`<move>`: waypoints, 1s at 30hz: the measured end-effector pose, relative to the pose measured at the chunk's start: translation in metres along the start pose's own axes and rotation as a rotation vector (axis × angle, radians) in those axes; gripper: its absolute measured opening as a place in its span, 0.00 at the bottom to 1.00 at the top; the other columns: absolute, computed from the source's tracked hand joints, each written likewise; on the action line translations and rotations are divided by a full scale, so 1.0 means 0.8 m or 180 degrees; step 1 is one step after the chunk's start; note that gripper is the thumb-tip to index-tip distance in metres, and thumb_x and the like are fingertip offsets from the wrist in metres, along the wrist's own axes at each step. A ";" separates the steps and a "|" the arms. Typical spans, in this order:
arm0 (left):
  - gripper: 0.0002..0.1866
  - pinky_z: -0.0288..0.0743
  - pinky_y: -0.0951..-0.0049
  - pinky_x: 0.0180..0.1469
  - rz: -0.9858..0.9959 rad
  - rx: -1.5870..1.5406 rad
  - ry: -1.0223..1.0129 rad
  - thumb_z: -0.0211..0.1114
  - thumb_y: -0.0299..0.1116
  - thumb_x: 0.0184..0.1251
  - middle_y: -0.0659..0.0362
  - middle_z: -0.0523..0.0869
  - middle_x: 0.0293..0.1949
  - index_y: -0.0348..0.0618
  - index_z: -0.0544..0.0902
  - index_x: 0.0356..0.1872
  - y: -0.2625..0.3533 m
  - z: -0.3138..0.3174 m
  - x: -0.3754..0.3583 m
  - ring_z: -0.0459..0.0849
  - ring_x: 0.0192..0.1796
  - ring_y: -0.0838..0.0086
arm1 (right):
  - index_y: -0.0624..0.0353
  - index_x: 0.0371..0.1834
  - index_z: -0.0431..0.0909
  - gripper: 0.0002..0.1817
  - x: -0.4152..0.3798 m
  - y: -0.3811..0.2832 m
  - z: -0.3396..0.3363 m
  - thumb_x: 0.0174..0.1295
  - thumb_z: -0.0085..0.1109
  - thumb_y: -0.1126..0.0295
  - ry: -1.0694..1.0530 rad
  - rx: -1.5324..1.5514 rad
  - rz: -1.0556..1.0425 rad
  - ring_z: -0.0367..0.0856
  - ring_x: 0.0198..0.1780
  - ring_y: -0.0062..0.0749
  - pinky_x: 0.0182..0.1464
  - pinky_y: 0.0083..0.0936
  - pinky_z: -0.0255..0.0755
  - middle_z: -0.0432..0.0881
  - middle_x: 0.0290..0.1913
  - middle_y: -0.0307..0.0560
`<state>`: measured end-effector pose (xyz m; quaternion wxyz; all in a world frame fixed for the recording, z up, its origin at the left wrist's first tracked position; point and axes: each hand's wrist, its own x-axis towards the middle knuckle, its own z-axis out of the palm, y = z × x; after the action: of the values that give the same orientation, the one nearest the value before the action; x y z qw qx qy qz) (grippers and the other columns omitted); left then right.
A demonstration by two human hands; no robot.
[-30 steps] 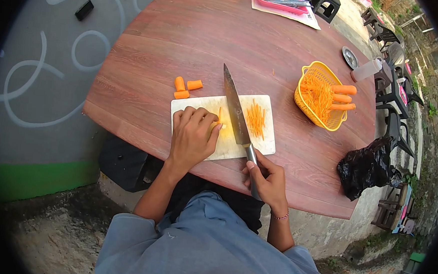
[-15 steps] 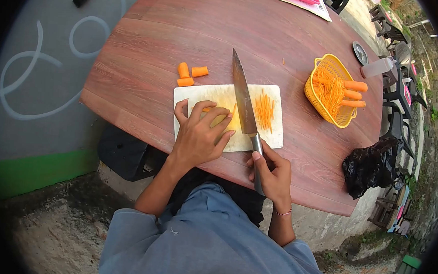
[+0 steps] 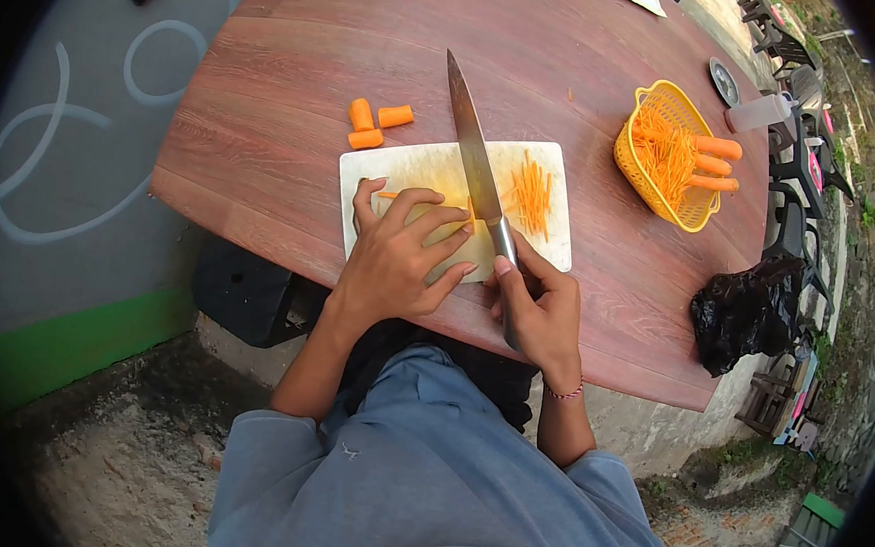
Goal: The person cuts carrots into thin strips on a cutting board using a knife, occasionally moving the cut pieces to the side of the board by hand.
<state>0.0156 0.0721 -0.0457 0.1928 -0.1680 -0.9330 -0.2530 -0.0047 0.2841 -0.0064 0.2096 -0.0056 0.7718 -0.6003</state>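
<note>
A large kitchen knife [image 3: 477,166] points away from me, its handle wrapped in my right hand [image 3: 540,310]. Its blade crosses the white cutting board [image 3: 551,248] diagonally. To the left of the blade, my left hand [image 3: 398,256] lies over the board with its fingers spread and bent. Thin orange carrot pieces [image 3: 469,215] show beside and under these fingers; how they touch them is partly hidden. Right of the blade, a small pile of carrot strips [image 3: 532,199] rests on the board. Just beyond the board's far left corner sit three short carrot chunks [image 3: 363,116].
A yellow basket [image 3: 637,180] at the right holds shredded carrot and three whole carrots [image 3: 716,148]. Behind it are a clear bottle [image 3: 758,113] and a small dark dish [image 3: 724,82]. A black plastic bag [image 3: 746,312] hangs at the wooden table's [image 3: 311,55] right edge.
The view has shifted slightly. Against the board, the knife and my right hand have moved a little left, closer to my left fingers. My left hand keeps nearly the same pose.
</note>
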 end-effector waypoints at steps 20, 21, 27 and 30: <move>0.25 0.49 0.33 0.77 0.0171 0.0035 -0.0021 0.79 0.56 0.62 0.68 0.92 0.58 0.51 0.95 0.53 0.002 0.001 -0.001 0.83 0.66 0.66 | 0.60 0.79 0.78 0.26 -0.010 0.000 0.002 0.80 0.64 0.70 0.0143 -0.0031 -0.0093 0.78 0.28 0.13 0.31 0.19 0.73 0.83 0.28 0.34; 0.25 0.47 0.34 0.79 0.0115 0.0023 -0.0056 0.80 0.56 0.61 0.69 0.92 0.58 0.53 0.96 0.53 0.002 0.001 -0.001 0.84 0.66 0.65 | 0.60 0.79 0.78 0.26 -0.014 0.000 0.001 0.80 0.64 0.70 0.0179 -0.0093 -0.0126 0.78 0.29 0.13 0.32 0.18 0.74 0.83 0.28 0.34; 0.23 0.48 0.34 0.78 0.0099 -0.0054 -0.0017 0.81 0.56 0.61 0.68 0.93 0.56 0.51 0.96 0.49 0.002 0.002 0.001 0.84 0.65 0.65 | 0.65 0.76 0.79 0.25 -0.032 -0.001 -0.003 0.78 0.66 0.71 0.0147 -0.0427 -0.0194 0.84 0.35 0.18 0.41 0.22 0.80 0.89 0.33 0.45; 0.23 0.48 0.34 0.78 0.0089 -0.0072 0.0006 0.81 0.55 0.60 0.68 0.93 0.55 0.50 0.97 0.48 0.002 0.001 0.001 0.84 0.65 0.65 | 0.68 0.74 0.80 0.25 -0.040 0.000 0.004 0.77 0.67 0.71 0.0248 -0.0453 -0.0274 0.92 0.45 0.28 0.51 0.28 0.83 0.94 0.45 0.59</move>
<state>0.0155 0.0738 -0.0456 0.1953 -0.1829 -0.9275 -0.2609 0.0253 0.2892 0.0034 0.1526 -0.0303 0.8191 -0.5522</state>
